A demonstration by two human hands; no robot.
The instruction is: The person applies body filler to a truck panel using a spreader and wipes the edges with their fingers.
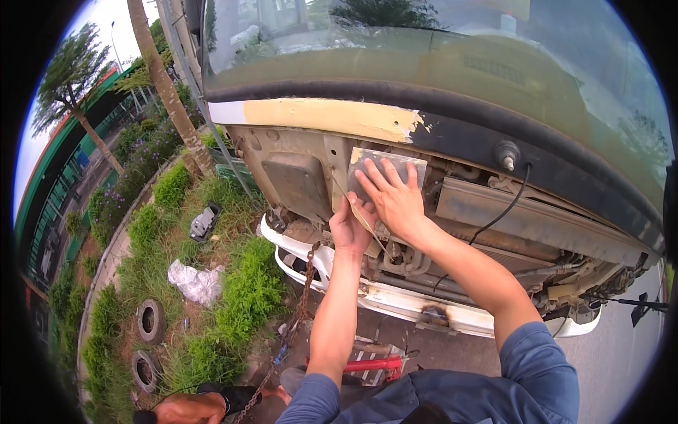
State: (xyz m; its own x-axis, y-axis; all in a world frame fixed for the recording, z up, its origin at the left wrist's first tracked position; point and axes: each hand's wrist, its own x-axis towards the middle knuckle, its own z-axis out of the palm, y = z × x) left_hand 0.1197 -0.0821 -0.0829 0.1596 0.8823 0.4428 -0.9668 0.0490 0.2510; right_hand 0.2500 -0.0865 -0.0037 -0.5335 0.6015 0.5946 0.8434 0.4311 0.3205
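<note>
My right hand [390, 194] lies with its fingers spread flat on a grey square plate [358, 168] with pale yellowish smears at its corner. Just below it, my left hand [352, 225] is closed, palm up, on a thin strip with a yellowish edge [365, 220]; its exact kind is unclear. Both hands are at the opened front of a large vehicle, under its windshield [452, 63]. Above the plate, a band of cream filler [325, 119] covers part of the dark front panel, ending in a ragged edge.
A rusty chain [305, 290] hangs by the white bumper [459, 316]. A black cable [498, 215] dangles from a wiper spindle [507, 154]. Below are a red metal tool [371, 364] and another person [189, 408]. Tyres [150, 321] and a plastic bag [196, 281] lie on grass.
</note>
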